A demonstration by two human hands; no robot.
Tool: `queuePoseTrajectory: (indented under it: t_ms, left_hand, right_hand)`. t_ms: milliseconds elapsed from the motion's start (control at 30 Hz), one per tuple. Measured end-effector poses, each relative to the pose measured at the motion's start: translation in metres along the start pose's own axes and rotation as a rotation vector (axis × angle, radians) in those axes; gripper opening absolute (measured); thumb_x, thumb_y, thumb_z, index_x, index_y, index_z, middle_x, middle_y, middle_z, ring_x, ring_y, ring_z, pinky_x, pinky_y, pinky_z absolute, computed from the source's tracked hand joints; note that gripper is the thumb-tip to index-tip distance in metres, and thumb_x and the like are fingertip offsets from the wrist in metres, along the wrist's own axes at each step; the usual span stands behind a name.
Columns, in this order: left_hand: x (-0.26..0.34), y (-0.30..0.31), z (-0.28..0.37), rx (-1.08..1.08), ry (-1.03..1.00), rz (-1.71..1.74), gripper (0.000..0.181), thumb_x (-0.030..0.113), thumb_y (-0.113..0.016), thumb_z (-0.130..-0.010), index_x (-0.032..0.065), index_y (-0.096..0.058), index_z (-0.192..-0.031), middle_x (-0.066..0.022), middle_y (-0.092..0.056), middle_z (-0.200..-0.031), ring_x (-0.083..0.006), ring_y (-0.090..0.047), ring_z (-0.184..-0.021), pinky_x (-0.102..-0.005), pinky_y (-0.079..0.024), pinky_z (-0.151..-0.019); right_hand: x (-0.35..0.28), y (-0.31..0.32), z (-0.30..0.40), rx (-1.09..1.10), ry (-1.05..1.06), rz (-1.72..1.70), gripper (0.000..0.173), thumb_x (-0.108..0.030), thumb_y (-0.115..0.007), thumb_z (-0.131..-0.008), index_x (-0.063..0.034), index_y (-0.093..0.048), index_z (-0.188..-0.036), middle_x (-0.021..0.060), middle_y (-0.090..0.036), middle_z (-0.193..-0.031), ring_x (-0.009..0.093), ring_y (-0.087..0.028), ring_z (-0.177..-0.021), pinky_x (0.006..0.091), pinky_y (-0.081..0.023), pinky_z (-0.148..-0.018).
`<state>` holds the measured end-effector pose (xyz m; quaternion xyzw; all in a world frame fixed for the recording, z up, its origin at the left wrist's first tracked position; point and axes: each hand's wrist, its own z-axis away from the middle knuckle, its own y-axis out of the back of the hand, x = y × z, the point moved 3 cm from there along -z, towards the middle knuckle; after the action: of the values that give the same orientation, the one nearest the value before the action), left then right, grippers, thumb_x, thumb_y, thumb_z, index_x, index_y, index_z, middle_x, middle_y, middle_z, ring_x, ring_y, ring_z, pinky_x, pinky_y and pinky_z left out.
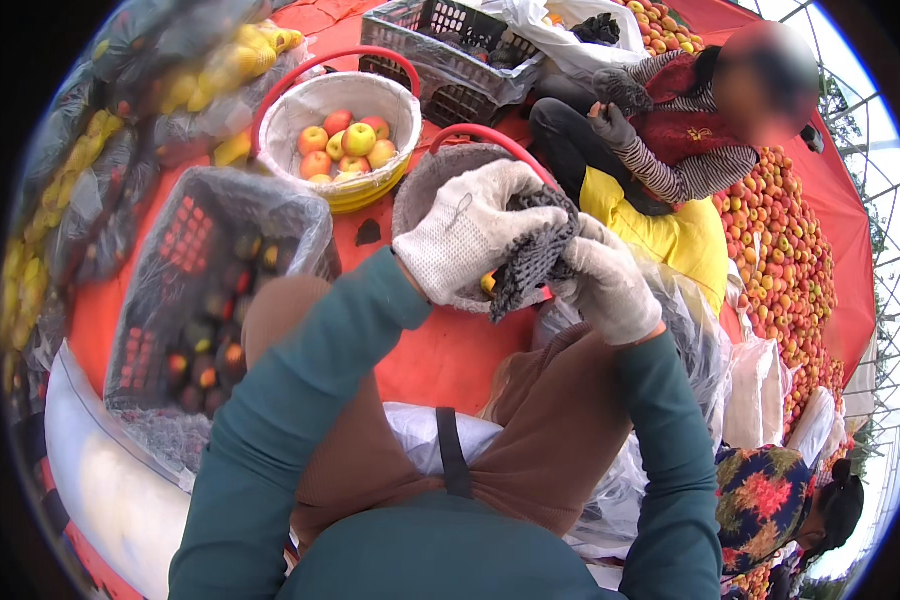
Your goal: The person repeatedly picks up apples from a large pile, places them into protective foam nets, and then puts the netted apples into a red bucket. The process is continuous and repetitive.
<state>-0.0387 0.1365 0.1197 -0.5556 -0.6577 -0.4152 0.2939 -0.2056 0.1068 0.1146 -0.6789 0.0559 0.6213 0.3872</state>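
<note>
My left hand [480,232], in a whitish knit glove, pinches a dark grey foam fruit net [534,251]. My right hand [607,281], gloved the same way, grips the net's other side. I cannot tell whether fruit is inside the net. Just beneath both hands stands a lined bucket [424,184] with a red handle [487,133]; a bit of yellow fruit [488,283] shows past the net, and the rest of its inside is mostly hidden.
A yellow bucket [364,199] holds several apples [358,140]. On the left, a plastic-lined crate [131,315] contains netted fruit [206,337]. Another crate [450,64] stands ahead. A co-worker [667,127] sits beside a big apple heap [784,292]; another person [765,495] is at lower right.
</note>
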Motion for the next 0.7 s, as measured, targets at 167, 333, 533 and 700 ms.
queuePoseTrajectory:
  t_ms: [167,333,533,700]
  left_hand:
    - [0.02,0.02,-0.005,-0.039,0.238,0.766,0.016,0.013,-0.055,-0.087,0.0001,-0.059,-0.096,-0.0039,-0.061,-0.089,-0.0091,-0.057,-0.085,-0.0238,-0.047,-0.078]
    - [0.034,0.012,0.004,-0.244,0.205,1.019,0.039,0.019,-0.057,-0.086,-0.0036,-0.05,-0.117,-0.0104,-0.059,-0.11,-0.0156,-0.058,-0.099,-0.0295,-0.047,-0.088]
    - [0.021,0.017,0.005,-0.157,0.447,0.997,0.03,0.017,-0.058,-0.085,0.0029,-0.054,-0.111,-0.0055,-0.063,-0.09,-0.0129,-0.062,-0.073,-0.0282,-0.053,-0.06]
    - [0.017,0.028,0.001,-0.129,0.307,0.846,0.03,0.021,-0.061,-0.084,0.0012,-0.057,-0.107,-0.0062,-0.064,-0.094,-0.0127,-0.061,-0.075,-0.0278,-0.052,-0.066]
  right_hand:
    - [-0.034,0.005,-0.031,0.043,0.402,0.325,0.037,-0.018,-0.052,-0.086,0.0039,-0.05,-0.116,0.0141,-0.057,-0.111,0.022,-0.055,-0.103,0.0367,-0.041,-0.094]
    - [0.012,0.009,-0.086,-0.142,0.591,0.311,0.041,-0.026,-0.037,-0.092,-0.0063,-0.045,-0.128,0.0128,-0.048,-0.129,0.029,-0.046,-0.117,0.0407,-0.034,-0.102]
    - [0.031,0.016,-0.105,-0.497,0.394,-0.546,0.037,-0.029,-0.034,-0.097,-0.0072,-0.044,-0.125,0.0092,-0.051,-0.123,0.023,-0.051,-0.109,0.0345,-0.042,-0.095]
    - [0.043,0.043,-0.115,-0.133,0.608,0.011,0.036,-0.021,-0.038,-0.096,-0.0056,-0.041,-0.129,0.0095,-0.047,-0.128,0.023,-0.047,-0.115,0.0361,-0.039,-0.098]
